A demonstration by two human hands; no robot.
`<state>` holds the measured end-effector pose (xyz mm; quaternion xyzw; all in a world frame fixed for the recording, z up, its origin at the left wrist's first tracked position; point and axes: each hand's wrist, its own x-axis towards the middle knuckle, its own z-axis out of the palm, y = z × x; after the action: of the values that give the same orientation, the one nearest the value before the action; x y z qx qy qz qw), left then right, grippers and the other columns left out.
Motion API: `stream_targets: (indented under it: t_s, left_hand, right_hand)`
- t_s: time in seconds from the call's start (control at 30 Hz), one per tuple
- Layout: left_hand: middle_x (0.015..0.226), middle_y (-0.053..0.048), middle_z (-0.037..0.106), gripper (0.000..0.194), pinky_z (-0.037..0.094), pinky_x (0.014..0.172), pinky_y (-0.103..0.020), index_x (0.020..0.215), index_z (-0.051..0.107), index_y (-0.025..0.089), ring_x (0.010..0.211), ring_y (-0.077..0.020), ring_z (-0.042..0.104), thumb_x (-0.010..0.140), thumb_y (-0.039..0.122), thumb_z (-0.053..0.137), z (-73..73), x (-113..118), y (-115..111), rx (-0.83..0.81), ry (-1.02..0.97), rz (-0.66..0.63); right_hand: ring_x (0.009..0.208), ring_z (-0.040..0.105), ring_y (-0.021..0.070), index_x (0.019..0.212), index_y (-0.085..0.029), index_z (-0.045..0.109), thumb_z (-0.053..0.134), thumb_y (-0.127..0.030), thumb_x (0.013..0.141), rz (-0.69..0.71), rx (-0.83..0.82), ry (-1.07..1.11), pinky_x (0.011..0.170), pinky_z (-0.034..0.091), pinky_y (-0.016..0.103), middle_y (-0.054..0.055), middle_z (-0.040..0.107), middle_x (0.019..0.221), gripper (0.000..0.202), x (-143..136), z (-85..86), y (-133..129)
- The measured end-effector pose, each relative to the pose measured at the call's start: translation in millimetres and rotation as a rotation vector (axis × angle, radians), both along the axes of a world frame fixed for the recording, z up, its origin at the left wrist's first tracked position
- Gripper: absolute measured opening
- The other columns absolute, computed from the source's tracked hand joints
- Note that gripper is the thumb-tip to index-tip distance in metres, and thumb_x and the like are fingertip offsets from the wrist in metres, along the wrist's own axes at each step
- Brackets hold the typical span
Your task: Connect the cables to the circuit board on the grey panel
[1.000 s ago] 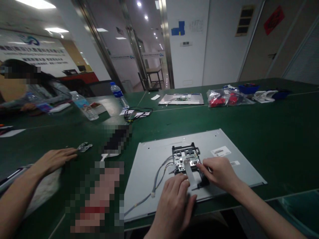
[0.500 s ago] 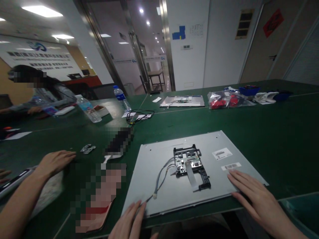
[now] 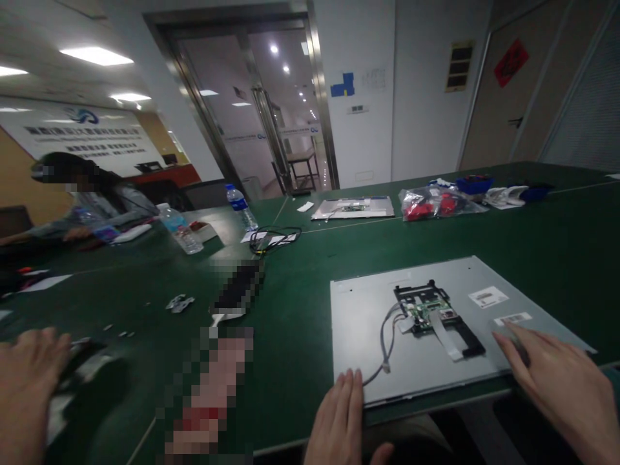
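Note:
A flat grey metal panel (image 3: 368, 329) lies on the green table, with a black bracket and a green circuit board (image 3: 426, 313) on it. A grey cable (image 3: 386, 345) runs from the board to the panel's near left corner. My left hand (image 3: 339, 413) rests on that corner, fingers together and stretched out, thumb apart. At the near right edge, my right hand (image 3: 557, 374) lies over the panel with its fingers extended beside a white label (image 3: 512, 319). Neither hand wraps round the panel.
Another person's hand (image 3: 31, 361) is at the left near small metal parts (image 3: 180, 303). Blurred phone-like items (image 3: 239, 287) lie left of the panel. Farther back are bottles (image 3: 241, 208), a coiled black cable (image 3: 274, 240), a second panel (image 3: 353, 206) and a plastic bag (image 3: 436, 203).
The panel and both my hands have shifted right in view, and the panel has slid away from the phone-like items. The other person's hand has moved left and nearer.

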<state>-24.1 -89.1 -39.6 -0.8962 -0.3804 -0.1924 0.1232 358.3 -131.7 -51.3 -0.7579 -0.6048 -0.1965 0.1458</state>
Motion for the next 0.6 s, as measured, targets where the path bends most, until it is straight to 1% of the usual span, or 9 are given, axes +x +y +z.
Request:
stream_targets:
  t_s: [0.03, 0.13, 0.23, 0.3, 0.37, 0.47, 0.5, 0.53, 0.6]
  left_hand:
    - [0.143, -0.017, 0.052, 0.091, 0.052, 0.097, -0.040, 0.155, 0.014, 0.008, 0.125, -0.0312, 0.056, 0.088, 0.051, 0.057, -0.2, 10.9, 0.7, -0.028, -0.001, -0.029]
    - [0.148, -0.021, 0.044, 0.095, 0.051, 0.100, -0.046, 0.155, 0.017, 0.009, 0.132, -0.0363, 0.049, 0.086, 0.060, 0.058, -1.5, 43.6, 1.3, -0.167, 0.004, -0.106]
    - [0.154, -0.021, 0.034, 0.089, 0.044, 0.107, -0.051, 0.154, 0.023, 0.013, 0.139, -0.0384, 0.039, 0.087, 0.061, 0.057, 0.2, 77.5, -0.6, -0.349, -0.011, -0.162]
    - [0.156, -0.021, 0.029, 0.087, 0.039, 0.112, -0.052, 0.153, 0.025, 0.012, 0.142, -0.0385, 0.032, 0.088, 0.060, 0.057, 5.3, 100.5, -1.0, -0.452, -0.033, -0.223]
    - [0.157, -0.021, 0.029, 0.086, 0.035, 0.114, -0.053, 0.153, 0.025, 0.010, 0.144, -0.0376, 0.029, 0.089, 0.059, 0.055, 13.3, 122.2, 0.6, -0.517, -0.075, -0.302]
    - [0.156, -0.019, 0.031, 0.080, 0.034, 0.116, -0.046, 0.152, 0.025, 0.009, 0.144, -0.0319, 0.030, 0.092, 0.055, 0.052, 22.4, 146.7, 4.5, -0.558, -0.127, -0.432]
    - [0.156, -0.019, 0.032, 0.079, 0.035, 0.116, -0.044, 0.151, 0.027, 0.009, 0.144, -0.0312, 0.031, 0.093, 0.056, 0.052, 21.6, 151.8, 5.1, -0.547, -0.134, -0.459]
    - [0.156, -0.018, 0.033, 0.078, 0.036, 0.115, -0.043, 0.149, 0.029, 0.009, 0.144, -0.0311, 0.031, 0.092, 0.057, 0.052, 17.9, 155.1, 4.8, -0.521, -0.131, -0.483]
    - [0.154, -0.019, 0.036, 0.074, 0.038, 0.114, -0.042, 0.144, 0.037, 0.010, 0.143, -0.0318, 0.033, 0.092, 0.059, 0.053, 1.5, 156.5, 1.4, -0.417, -0.106, -0.524]
  right_hand:
    - [0.104, 0.065, 0.0345, 0.120, -0.014, 0.065, 0.034, -0.057, 0.096, 0.009, 0.034, 0.006, 0.093, 0.048, 0.052, 0.015, 0.070, 0.114, 0.058, -6.5, 4.7, -0.4]
    - [0.117, 0.060, 0.0304, 0.135, -0.020, 0.055, 0.036, -0.057, 0.097, 0.157, 0.072, 0.035, 0.101, 0.046, 0.046, 0.010, 0.060, 0.134, 0.057, -33.0, 11.4, -1.0]
    - [0.123, 0.056, 0.0296, 0.142, -0.023, 0.047, 0.037, -0.055, 0.097, 0.231, 0.042, 0.056, 0.101, 0.047, 0.045, 0.010, 0.052, 0.143, 0.056, -50.9, 4.1, 2.0]
    - [0.124, 0.055, 0.0313, 0.144, -0.024, 0.045, 0.037, -0.055, 0.097, 0.233, 0.017, 0.057, 0.099, 0.048, 0.047, 0.013, 0.049, 0.145, 0.057, -48.7, -7.4, 6.0]
    - [0.124, 0.054, 0.0342, 0.143, -0.024, 0.046, 0.037, -0.054, 0.097, 0.207, 0.003, 0.053, 0.098, 0.049, 0.050, 0.015, 0.049, 0.144, 0.056, -34.3, -21.5, 10.2]
    - [0.128, 0.050, 0.0359, 0.140, -0.022, 0.048, 0.031, -0.046, 0.098, 0.208, 0.014, 0.071, 0.103, 0.044, 0.054, 0.016, 0.053, 0.140, 0.052, 3.2, -39.8, 14.6]
    - [0.129, 0.050, 0.0341, 0.142, -0.021, 0.046, 0.029, -0.046, 0.098, 0.232, -0.012, 0.092, 0.105, 0.044, 0.051, 0.015, 0.052, 0.141, 0.053, 17.7, -43.3, 15.6]
    - [0.128, 0.052, 0.0327, 0.144, -0.018, 0.042, 0.030, -0.049, 0.098, 0.190, -0.015, 0.126, 0.107, 0.043, 0.048, 0.016, 0.052, 0.141, 0.057, 32.4, -45.0, 16.4]
    - [0.125, 0.055, 0.0305, 0.146, -0.012, 0.040, 0.031, -0.055, 0.097, 0.086, -0.006, 0.197, 0.108, 0.042, 0.041, 0.018, 0.055, 0.137, 0.066, 61.7, -43.7, 18.1]
